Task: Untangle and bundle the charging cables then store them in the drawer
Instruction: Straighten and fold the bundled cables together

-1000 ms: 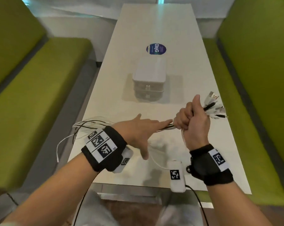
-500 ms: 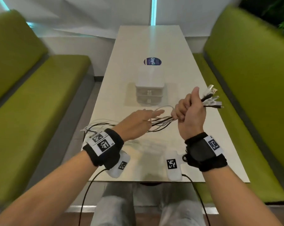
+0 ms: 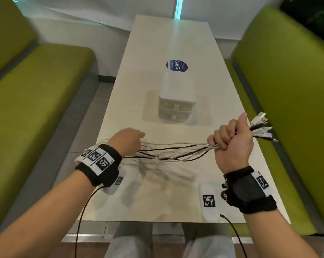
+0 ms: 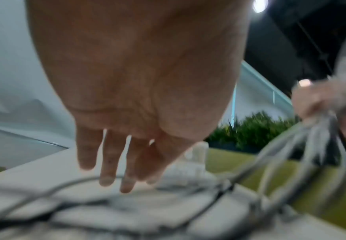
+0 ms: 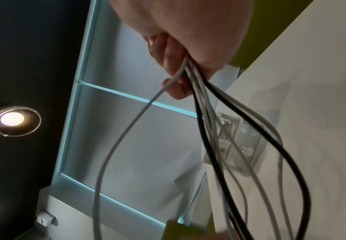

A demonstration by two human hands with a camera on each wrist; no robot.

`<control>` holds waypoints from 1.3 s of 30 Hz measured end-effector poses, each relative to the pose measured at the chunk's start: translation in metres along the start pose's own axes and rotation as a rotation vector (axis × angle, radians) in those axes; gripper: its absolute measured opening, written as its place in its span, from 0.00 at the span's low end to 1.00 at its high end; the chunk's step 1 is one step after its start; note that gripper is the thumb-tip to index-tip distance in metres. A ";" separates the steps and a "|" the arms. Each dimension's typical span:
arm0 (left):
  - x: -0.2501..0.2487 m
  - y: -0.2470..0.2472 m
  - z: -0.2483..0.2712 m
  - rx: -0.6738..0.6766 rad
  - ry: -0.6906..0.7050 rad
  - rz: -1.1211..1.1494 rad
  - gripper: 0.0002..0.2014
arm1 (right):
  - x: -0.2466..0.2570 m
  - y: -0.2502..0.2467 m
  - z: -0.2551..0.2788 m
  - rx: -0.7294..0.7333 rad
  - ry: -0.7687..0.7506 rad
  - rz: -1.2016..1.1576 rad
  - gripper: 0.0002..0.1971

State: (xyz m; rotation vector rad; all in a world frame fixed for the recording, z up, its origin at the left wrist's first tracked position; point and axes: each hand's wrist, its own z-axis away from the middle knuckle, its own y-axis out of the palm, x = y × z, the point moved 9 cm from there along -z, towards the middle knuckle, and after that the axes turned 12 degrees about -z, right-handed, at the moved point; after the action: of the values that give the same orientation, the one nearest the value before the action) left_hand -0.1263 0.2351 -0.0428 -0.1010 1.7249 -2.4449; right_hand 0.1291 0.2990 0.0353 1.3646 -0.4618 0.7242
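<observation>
My right hand (image 3: 226,138) grips a bunch of white and black charging cables (image 3: 176,153) just behind their plug ends (image 3: 261,127), which fan out to the right past my thumb. The strands run left, slightly above the table, to my left hand (image 3: 137,138). In the left wrist view the left hand (image 4: 116,170) has straight fingers pointing down onto blurred cables (image 4: 268,172). The right wrist view shows the right hand (image 5: 178,65) curled round the cables (image 5: 126,129). A small white drawer unit (image 3: 177,101) stands shut mid-table, beyond both hands.
The long white table (image 3: 157,43) carries a round blue sticker (image 3: 176,65) behind the drawer unit. Green benches run along the left (image 3: 36,108) and right (image 3: 287,90). Loose cable ends trail off the table's left edge (image 3: 101,142).
My left hand has slid left along the cables, away from the right hand, and the strands now stretch out between them. The right hand keeps its grip near the plugs.
</observation>
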 end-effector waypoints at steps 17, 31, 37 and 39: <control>-0.119 -0.034 -0.003 -0.235 0.401 0.154 0.21 | 0.009 0.006 -0.014 0.111 0.109 -0.066 0.29; 0.068 0.029 0.022 0.283 -0.203 0.224 0.12 | 0.035 -0.024 -0.019 0.057 0.082 -0.091 0.30; 0.129 0.026 0.024 0.387 -0.380 -0.052 0.24 | 0.027 -0.019 -0.011 0.090 0.089 -0.046 0.29; 0.172 0.024 0.038 0.338 -0.515 -0.196 0.35 | 0.048 -0.025 -0.017 0.064 0.036 -0.037 0.29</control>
State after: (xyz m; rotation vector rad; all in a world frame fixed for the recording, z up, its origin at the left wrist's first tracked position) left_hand -0.2890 0.1645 -0.0582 -0.8108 1.1189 -2.4989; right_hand 0.1783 0.3236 0.0475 1.4148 -0.3866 0.7369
